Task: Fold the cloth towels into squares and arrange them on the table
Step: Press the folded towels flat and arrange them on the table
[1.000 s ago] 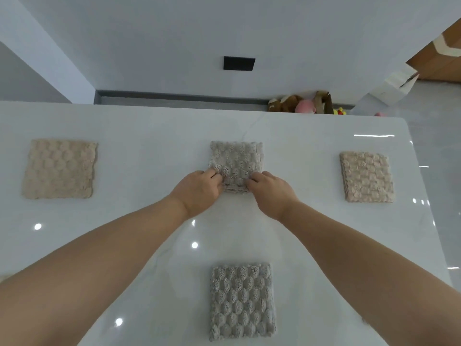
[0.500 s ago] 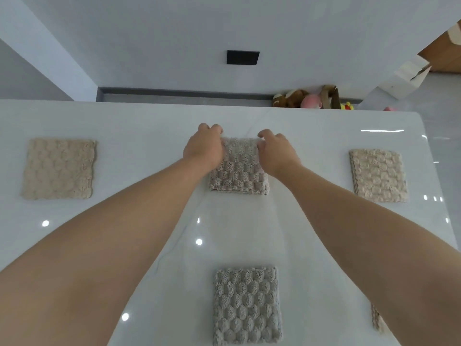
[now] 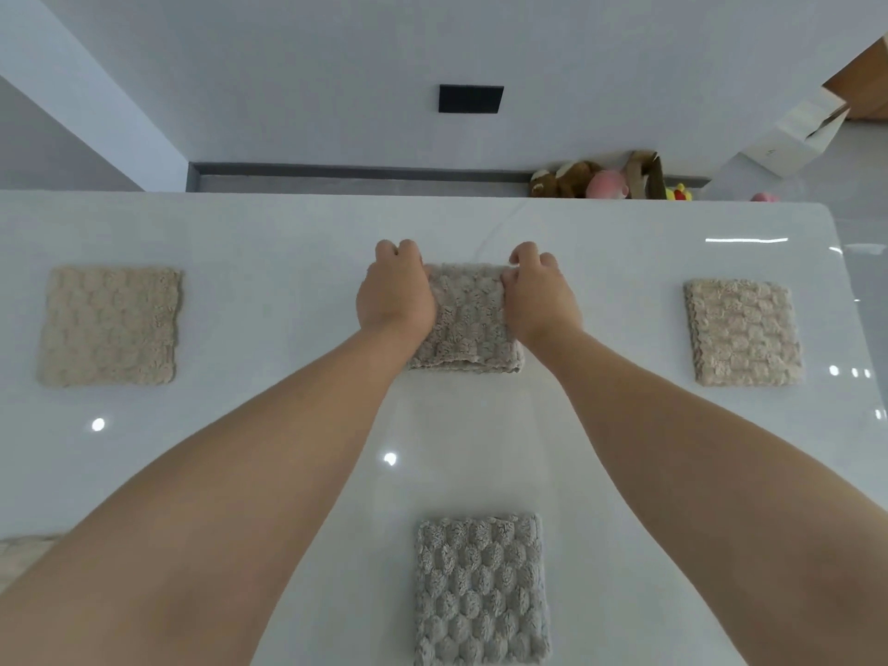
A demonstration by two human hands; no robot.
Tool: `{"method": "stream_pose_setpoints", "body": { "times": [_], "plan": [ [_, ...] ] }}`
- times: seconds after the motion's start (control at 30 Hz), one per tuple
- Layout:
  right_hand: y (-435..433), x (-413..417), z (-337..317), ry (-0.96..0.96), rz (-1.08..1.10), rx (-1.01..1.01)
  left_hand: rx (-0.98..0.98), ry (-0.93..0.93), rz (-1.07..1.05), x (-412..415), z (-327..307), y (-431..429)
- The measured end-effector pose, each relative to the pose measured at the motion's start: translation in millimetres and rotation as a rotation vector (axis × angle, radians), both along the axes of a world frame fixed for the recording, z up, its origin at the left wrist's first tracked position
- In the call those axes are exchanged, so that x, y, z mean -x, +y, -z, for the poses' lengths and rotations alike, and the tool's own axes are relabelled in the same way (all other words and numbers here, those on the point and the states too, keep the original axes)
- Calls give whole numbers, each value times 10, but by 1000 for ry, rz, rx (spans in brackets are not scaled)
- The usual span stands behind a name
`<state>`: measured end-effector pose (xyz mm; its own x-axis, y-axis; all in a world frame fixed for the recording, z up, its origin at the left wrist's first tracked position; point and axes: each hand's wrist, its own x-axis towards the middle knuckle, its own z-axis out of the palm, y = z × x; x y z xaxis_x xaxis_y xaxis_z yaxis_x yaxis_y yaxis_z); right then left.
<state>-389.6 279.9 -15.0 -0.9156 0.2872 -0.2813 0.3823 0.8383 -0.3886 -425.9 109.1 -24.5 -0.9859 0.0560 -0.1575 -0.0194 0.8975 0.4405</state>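
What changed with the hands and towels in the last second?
Both hands went from the near edge of the middle towel to its far corners, where the left hand and right hand grip it. The towel stayed put, as did the left beige towel, right beige towel and near grey towel.

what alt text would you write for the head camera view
A person's left hand and right hand grip the far corners of the folded grey middle towel on a white table. Other folded towels lie apart from it: a left beige towel, a right beige towel and a near grey towel.
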Motion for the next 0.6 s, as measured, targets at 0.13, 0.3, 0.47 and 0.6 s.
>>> {"method": "stream_pose_setpoints", "body": {
  "times": [0.13,0.3,0.47,0.6],
  "plan": [
    [-11,-256,79,290,-145,-167,84,374,314,-163,37,-62],
    [-23,-471,219,272,-350,-198,133,363,631,-329,240,-53],
    [178,-428,264,-115,-548,-304,341,163,736,-294,369,-209],
    [275,-366,157,-188,-636,-296,387,35,778,-244,308,-180]
  ]
}}
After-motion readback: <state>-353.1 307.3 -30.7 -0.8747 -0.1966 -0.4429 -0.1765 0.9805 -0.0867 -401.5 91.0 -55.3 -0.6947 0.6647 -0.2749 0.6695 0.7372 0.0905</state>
